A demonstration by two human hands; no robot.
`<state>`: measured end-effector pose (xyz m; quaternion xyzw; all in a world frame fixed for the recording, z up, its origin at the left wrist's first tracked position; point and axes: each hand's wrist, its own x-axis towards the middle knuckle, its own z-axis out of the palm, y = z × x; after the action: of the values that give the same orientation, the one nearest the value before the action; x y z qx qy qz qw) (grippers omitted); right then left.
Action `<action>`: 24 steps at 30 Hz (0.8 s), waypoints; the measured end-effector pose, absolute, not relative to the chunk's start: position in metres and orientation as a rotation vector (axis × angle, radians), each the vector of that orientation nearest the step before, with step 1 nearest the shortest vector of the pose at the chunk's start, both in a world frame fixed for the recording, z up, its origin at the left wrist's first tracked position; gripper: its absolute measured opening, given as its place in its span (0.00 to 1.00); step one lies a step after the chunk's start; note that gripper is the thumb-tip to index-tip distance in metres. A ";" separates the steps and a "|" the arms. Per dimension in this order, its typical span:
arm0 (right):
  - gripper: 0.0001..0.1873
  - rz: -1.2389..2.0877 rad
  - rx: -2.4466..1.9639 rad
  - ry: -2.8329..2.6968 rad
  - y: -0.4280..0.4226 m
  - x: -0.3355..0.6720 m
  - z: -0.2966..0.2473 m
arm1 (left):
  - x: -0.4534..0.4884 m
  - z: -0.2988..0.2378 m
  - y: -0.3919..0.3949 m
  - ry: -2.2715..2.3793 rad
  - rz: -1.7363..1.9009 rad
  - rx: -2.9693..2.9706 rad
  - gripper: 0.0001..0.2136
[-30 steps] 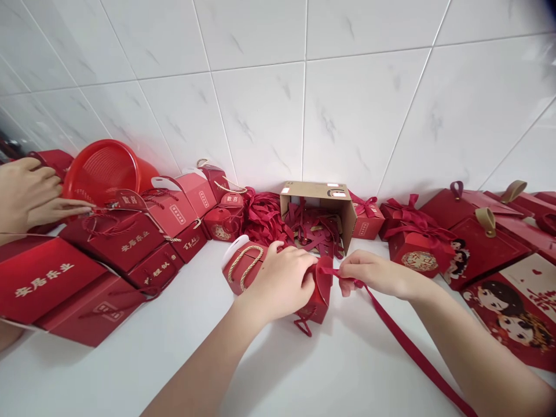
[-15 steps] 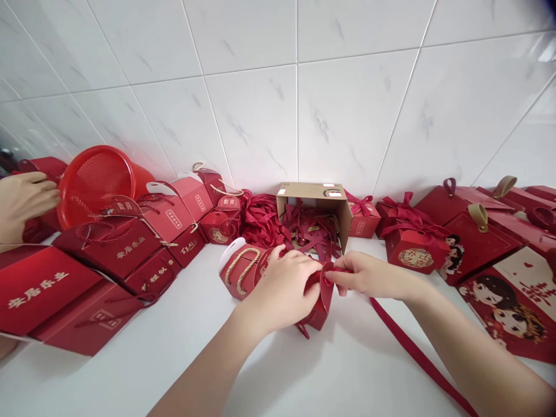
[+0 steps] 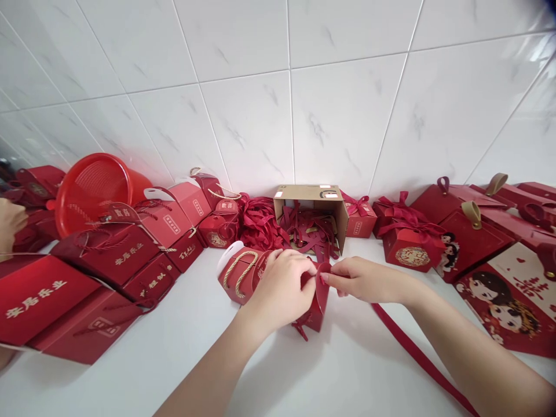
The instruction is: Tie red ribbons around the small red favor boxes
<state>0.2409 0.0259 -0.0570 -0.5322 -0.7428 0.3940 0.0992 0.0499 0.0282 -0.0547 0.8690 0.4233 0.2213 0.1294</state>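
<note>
A small red gift box (image 3: 319, 310) lies tilted on the white table, a dark red cord hanging at its near side. My left hand (image 3: 282, 286) is closed around its upper part, thumb and fingers on the raised end flap. Opposite it, my right hand (image 3: 367, 281) pinches a bit of red ribbon at the flap, by its hole. From under my right wrist a long red ribbon (image 3: 412, 347) trails to the lower right. Behind my left hand lies a red box with gold rope handles (image 3: 238, 269). My fingers partly hide the ribbon's end.
A cardboard box (image 3: 342, 223) with dark red ribbons and a heap of red ribbon (image 3: 263, 223) stand by the tiled wall. Several red gift boxes line both sides. At left are a red plastic basket (image 3: 136, 185) and another person's hand (image 3: 11, 223).
My right hand keeps its pinch at the flap, its fingers slightly shifted. The other person's hand at left has moved further out of view. The view has shifted slightly.
</note>
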 end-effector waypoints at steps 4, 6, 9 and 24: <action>0.23 0.867 -1.627 -2.148 0.022 0.247 -0.055 | 0.049 -0.050 0.026 1.251 0.746 2.628 0.07; 0.21 0.767 -1.517 -2.103 0.020 0.248 -0.052 | 0.048 -0.049 0.023 1.274 0.765 2.630 0.09; 0.18 0.751 -1.203 -2.129 0.018 0.244 -0.047 | 0.048 -0.046 0.018 1.269 0.810 2.648 0.10; 0.12 0.689 -0.891 -1.973 -0.030 0.260 -0.011 | 0.014 -0.042 0.033 1.541 0.377 2.834 0.11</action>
<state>0.2597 -0.0299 -0.0111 -0.3558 -0.7875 0.2751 0.4214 0.0142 0.0325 -0.0421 0.8714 0.4738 0.1158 -0.0531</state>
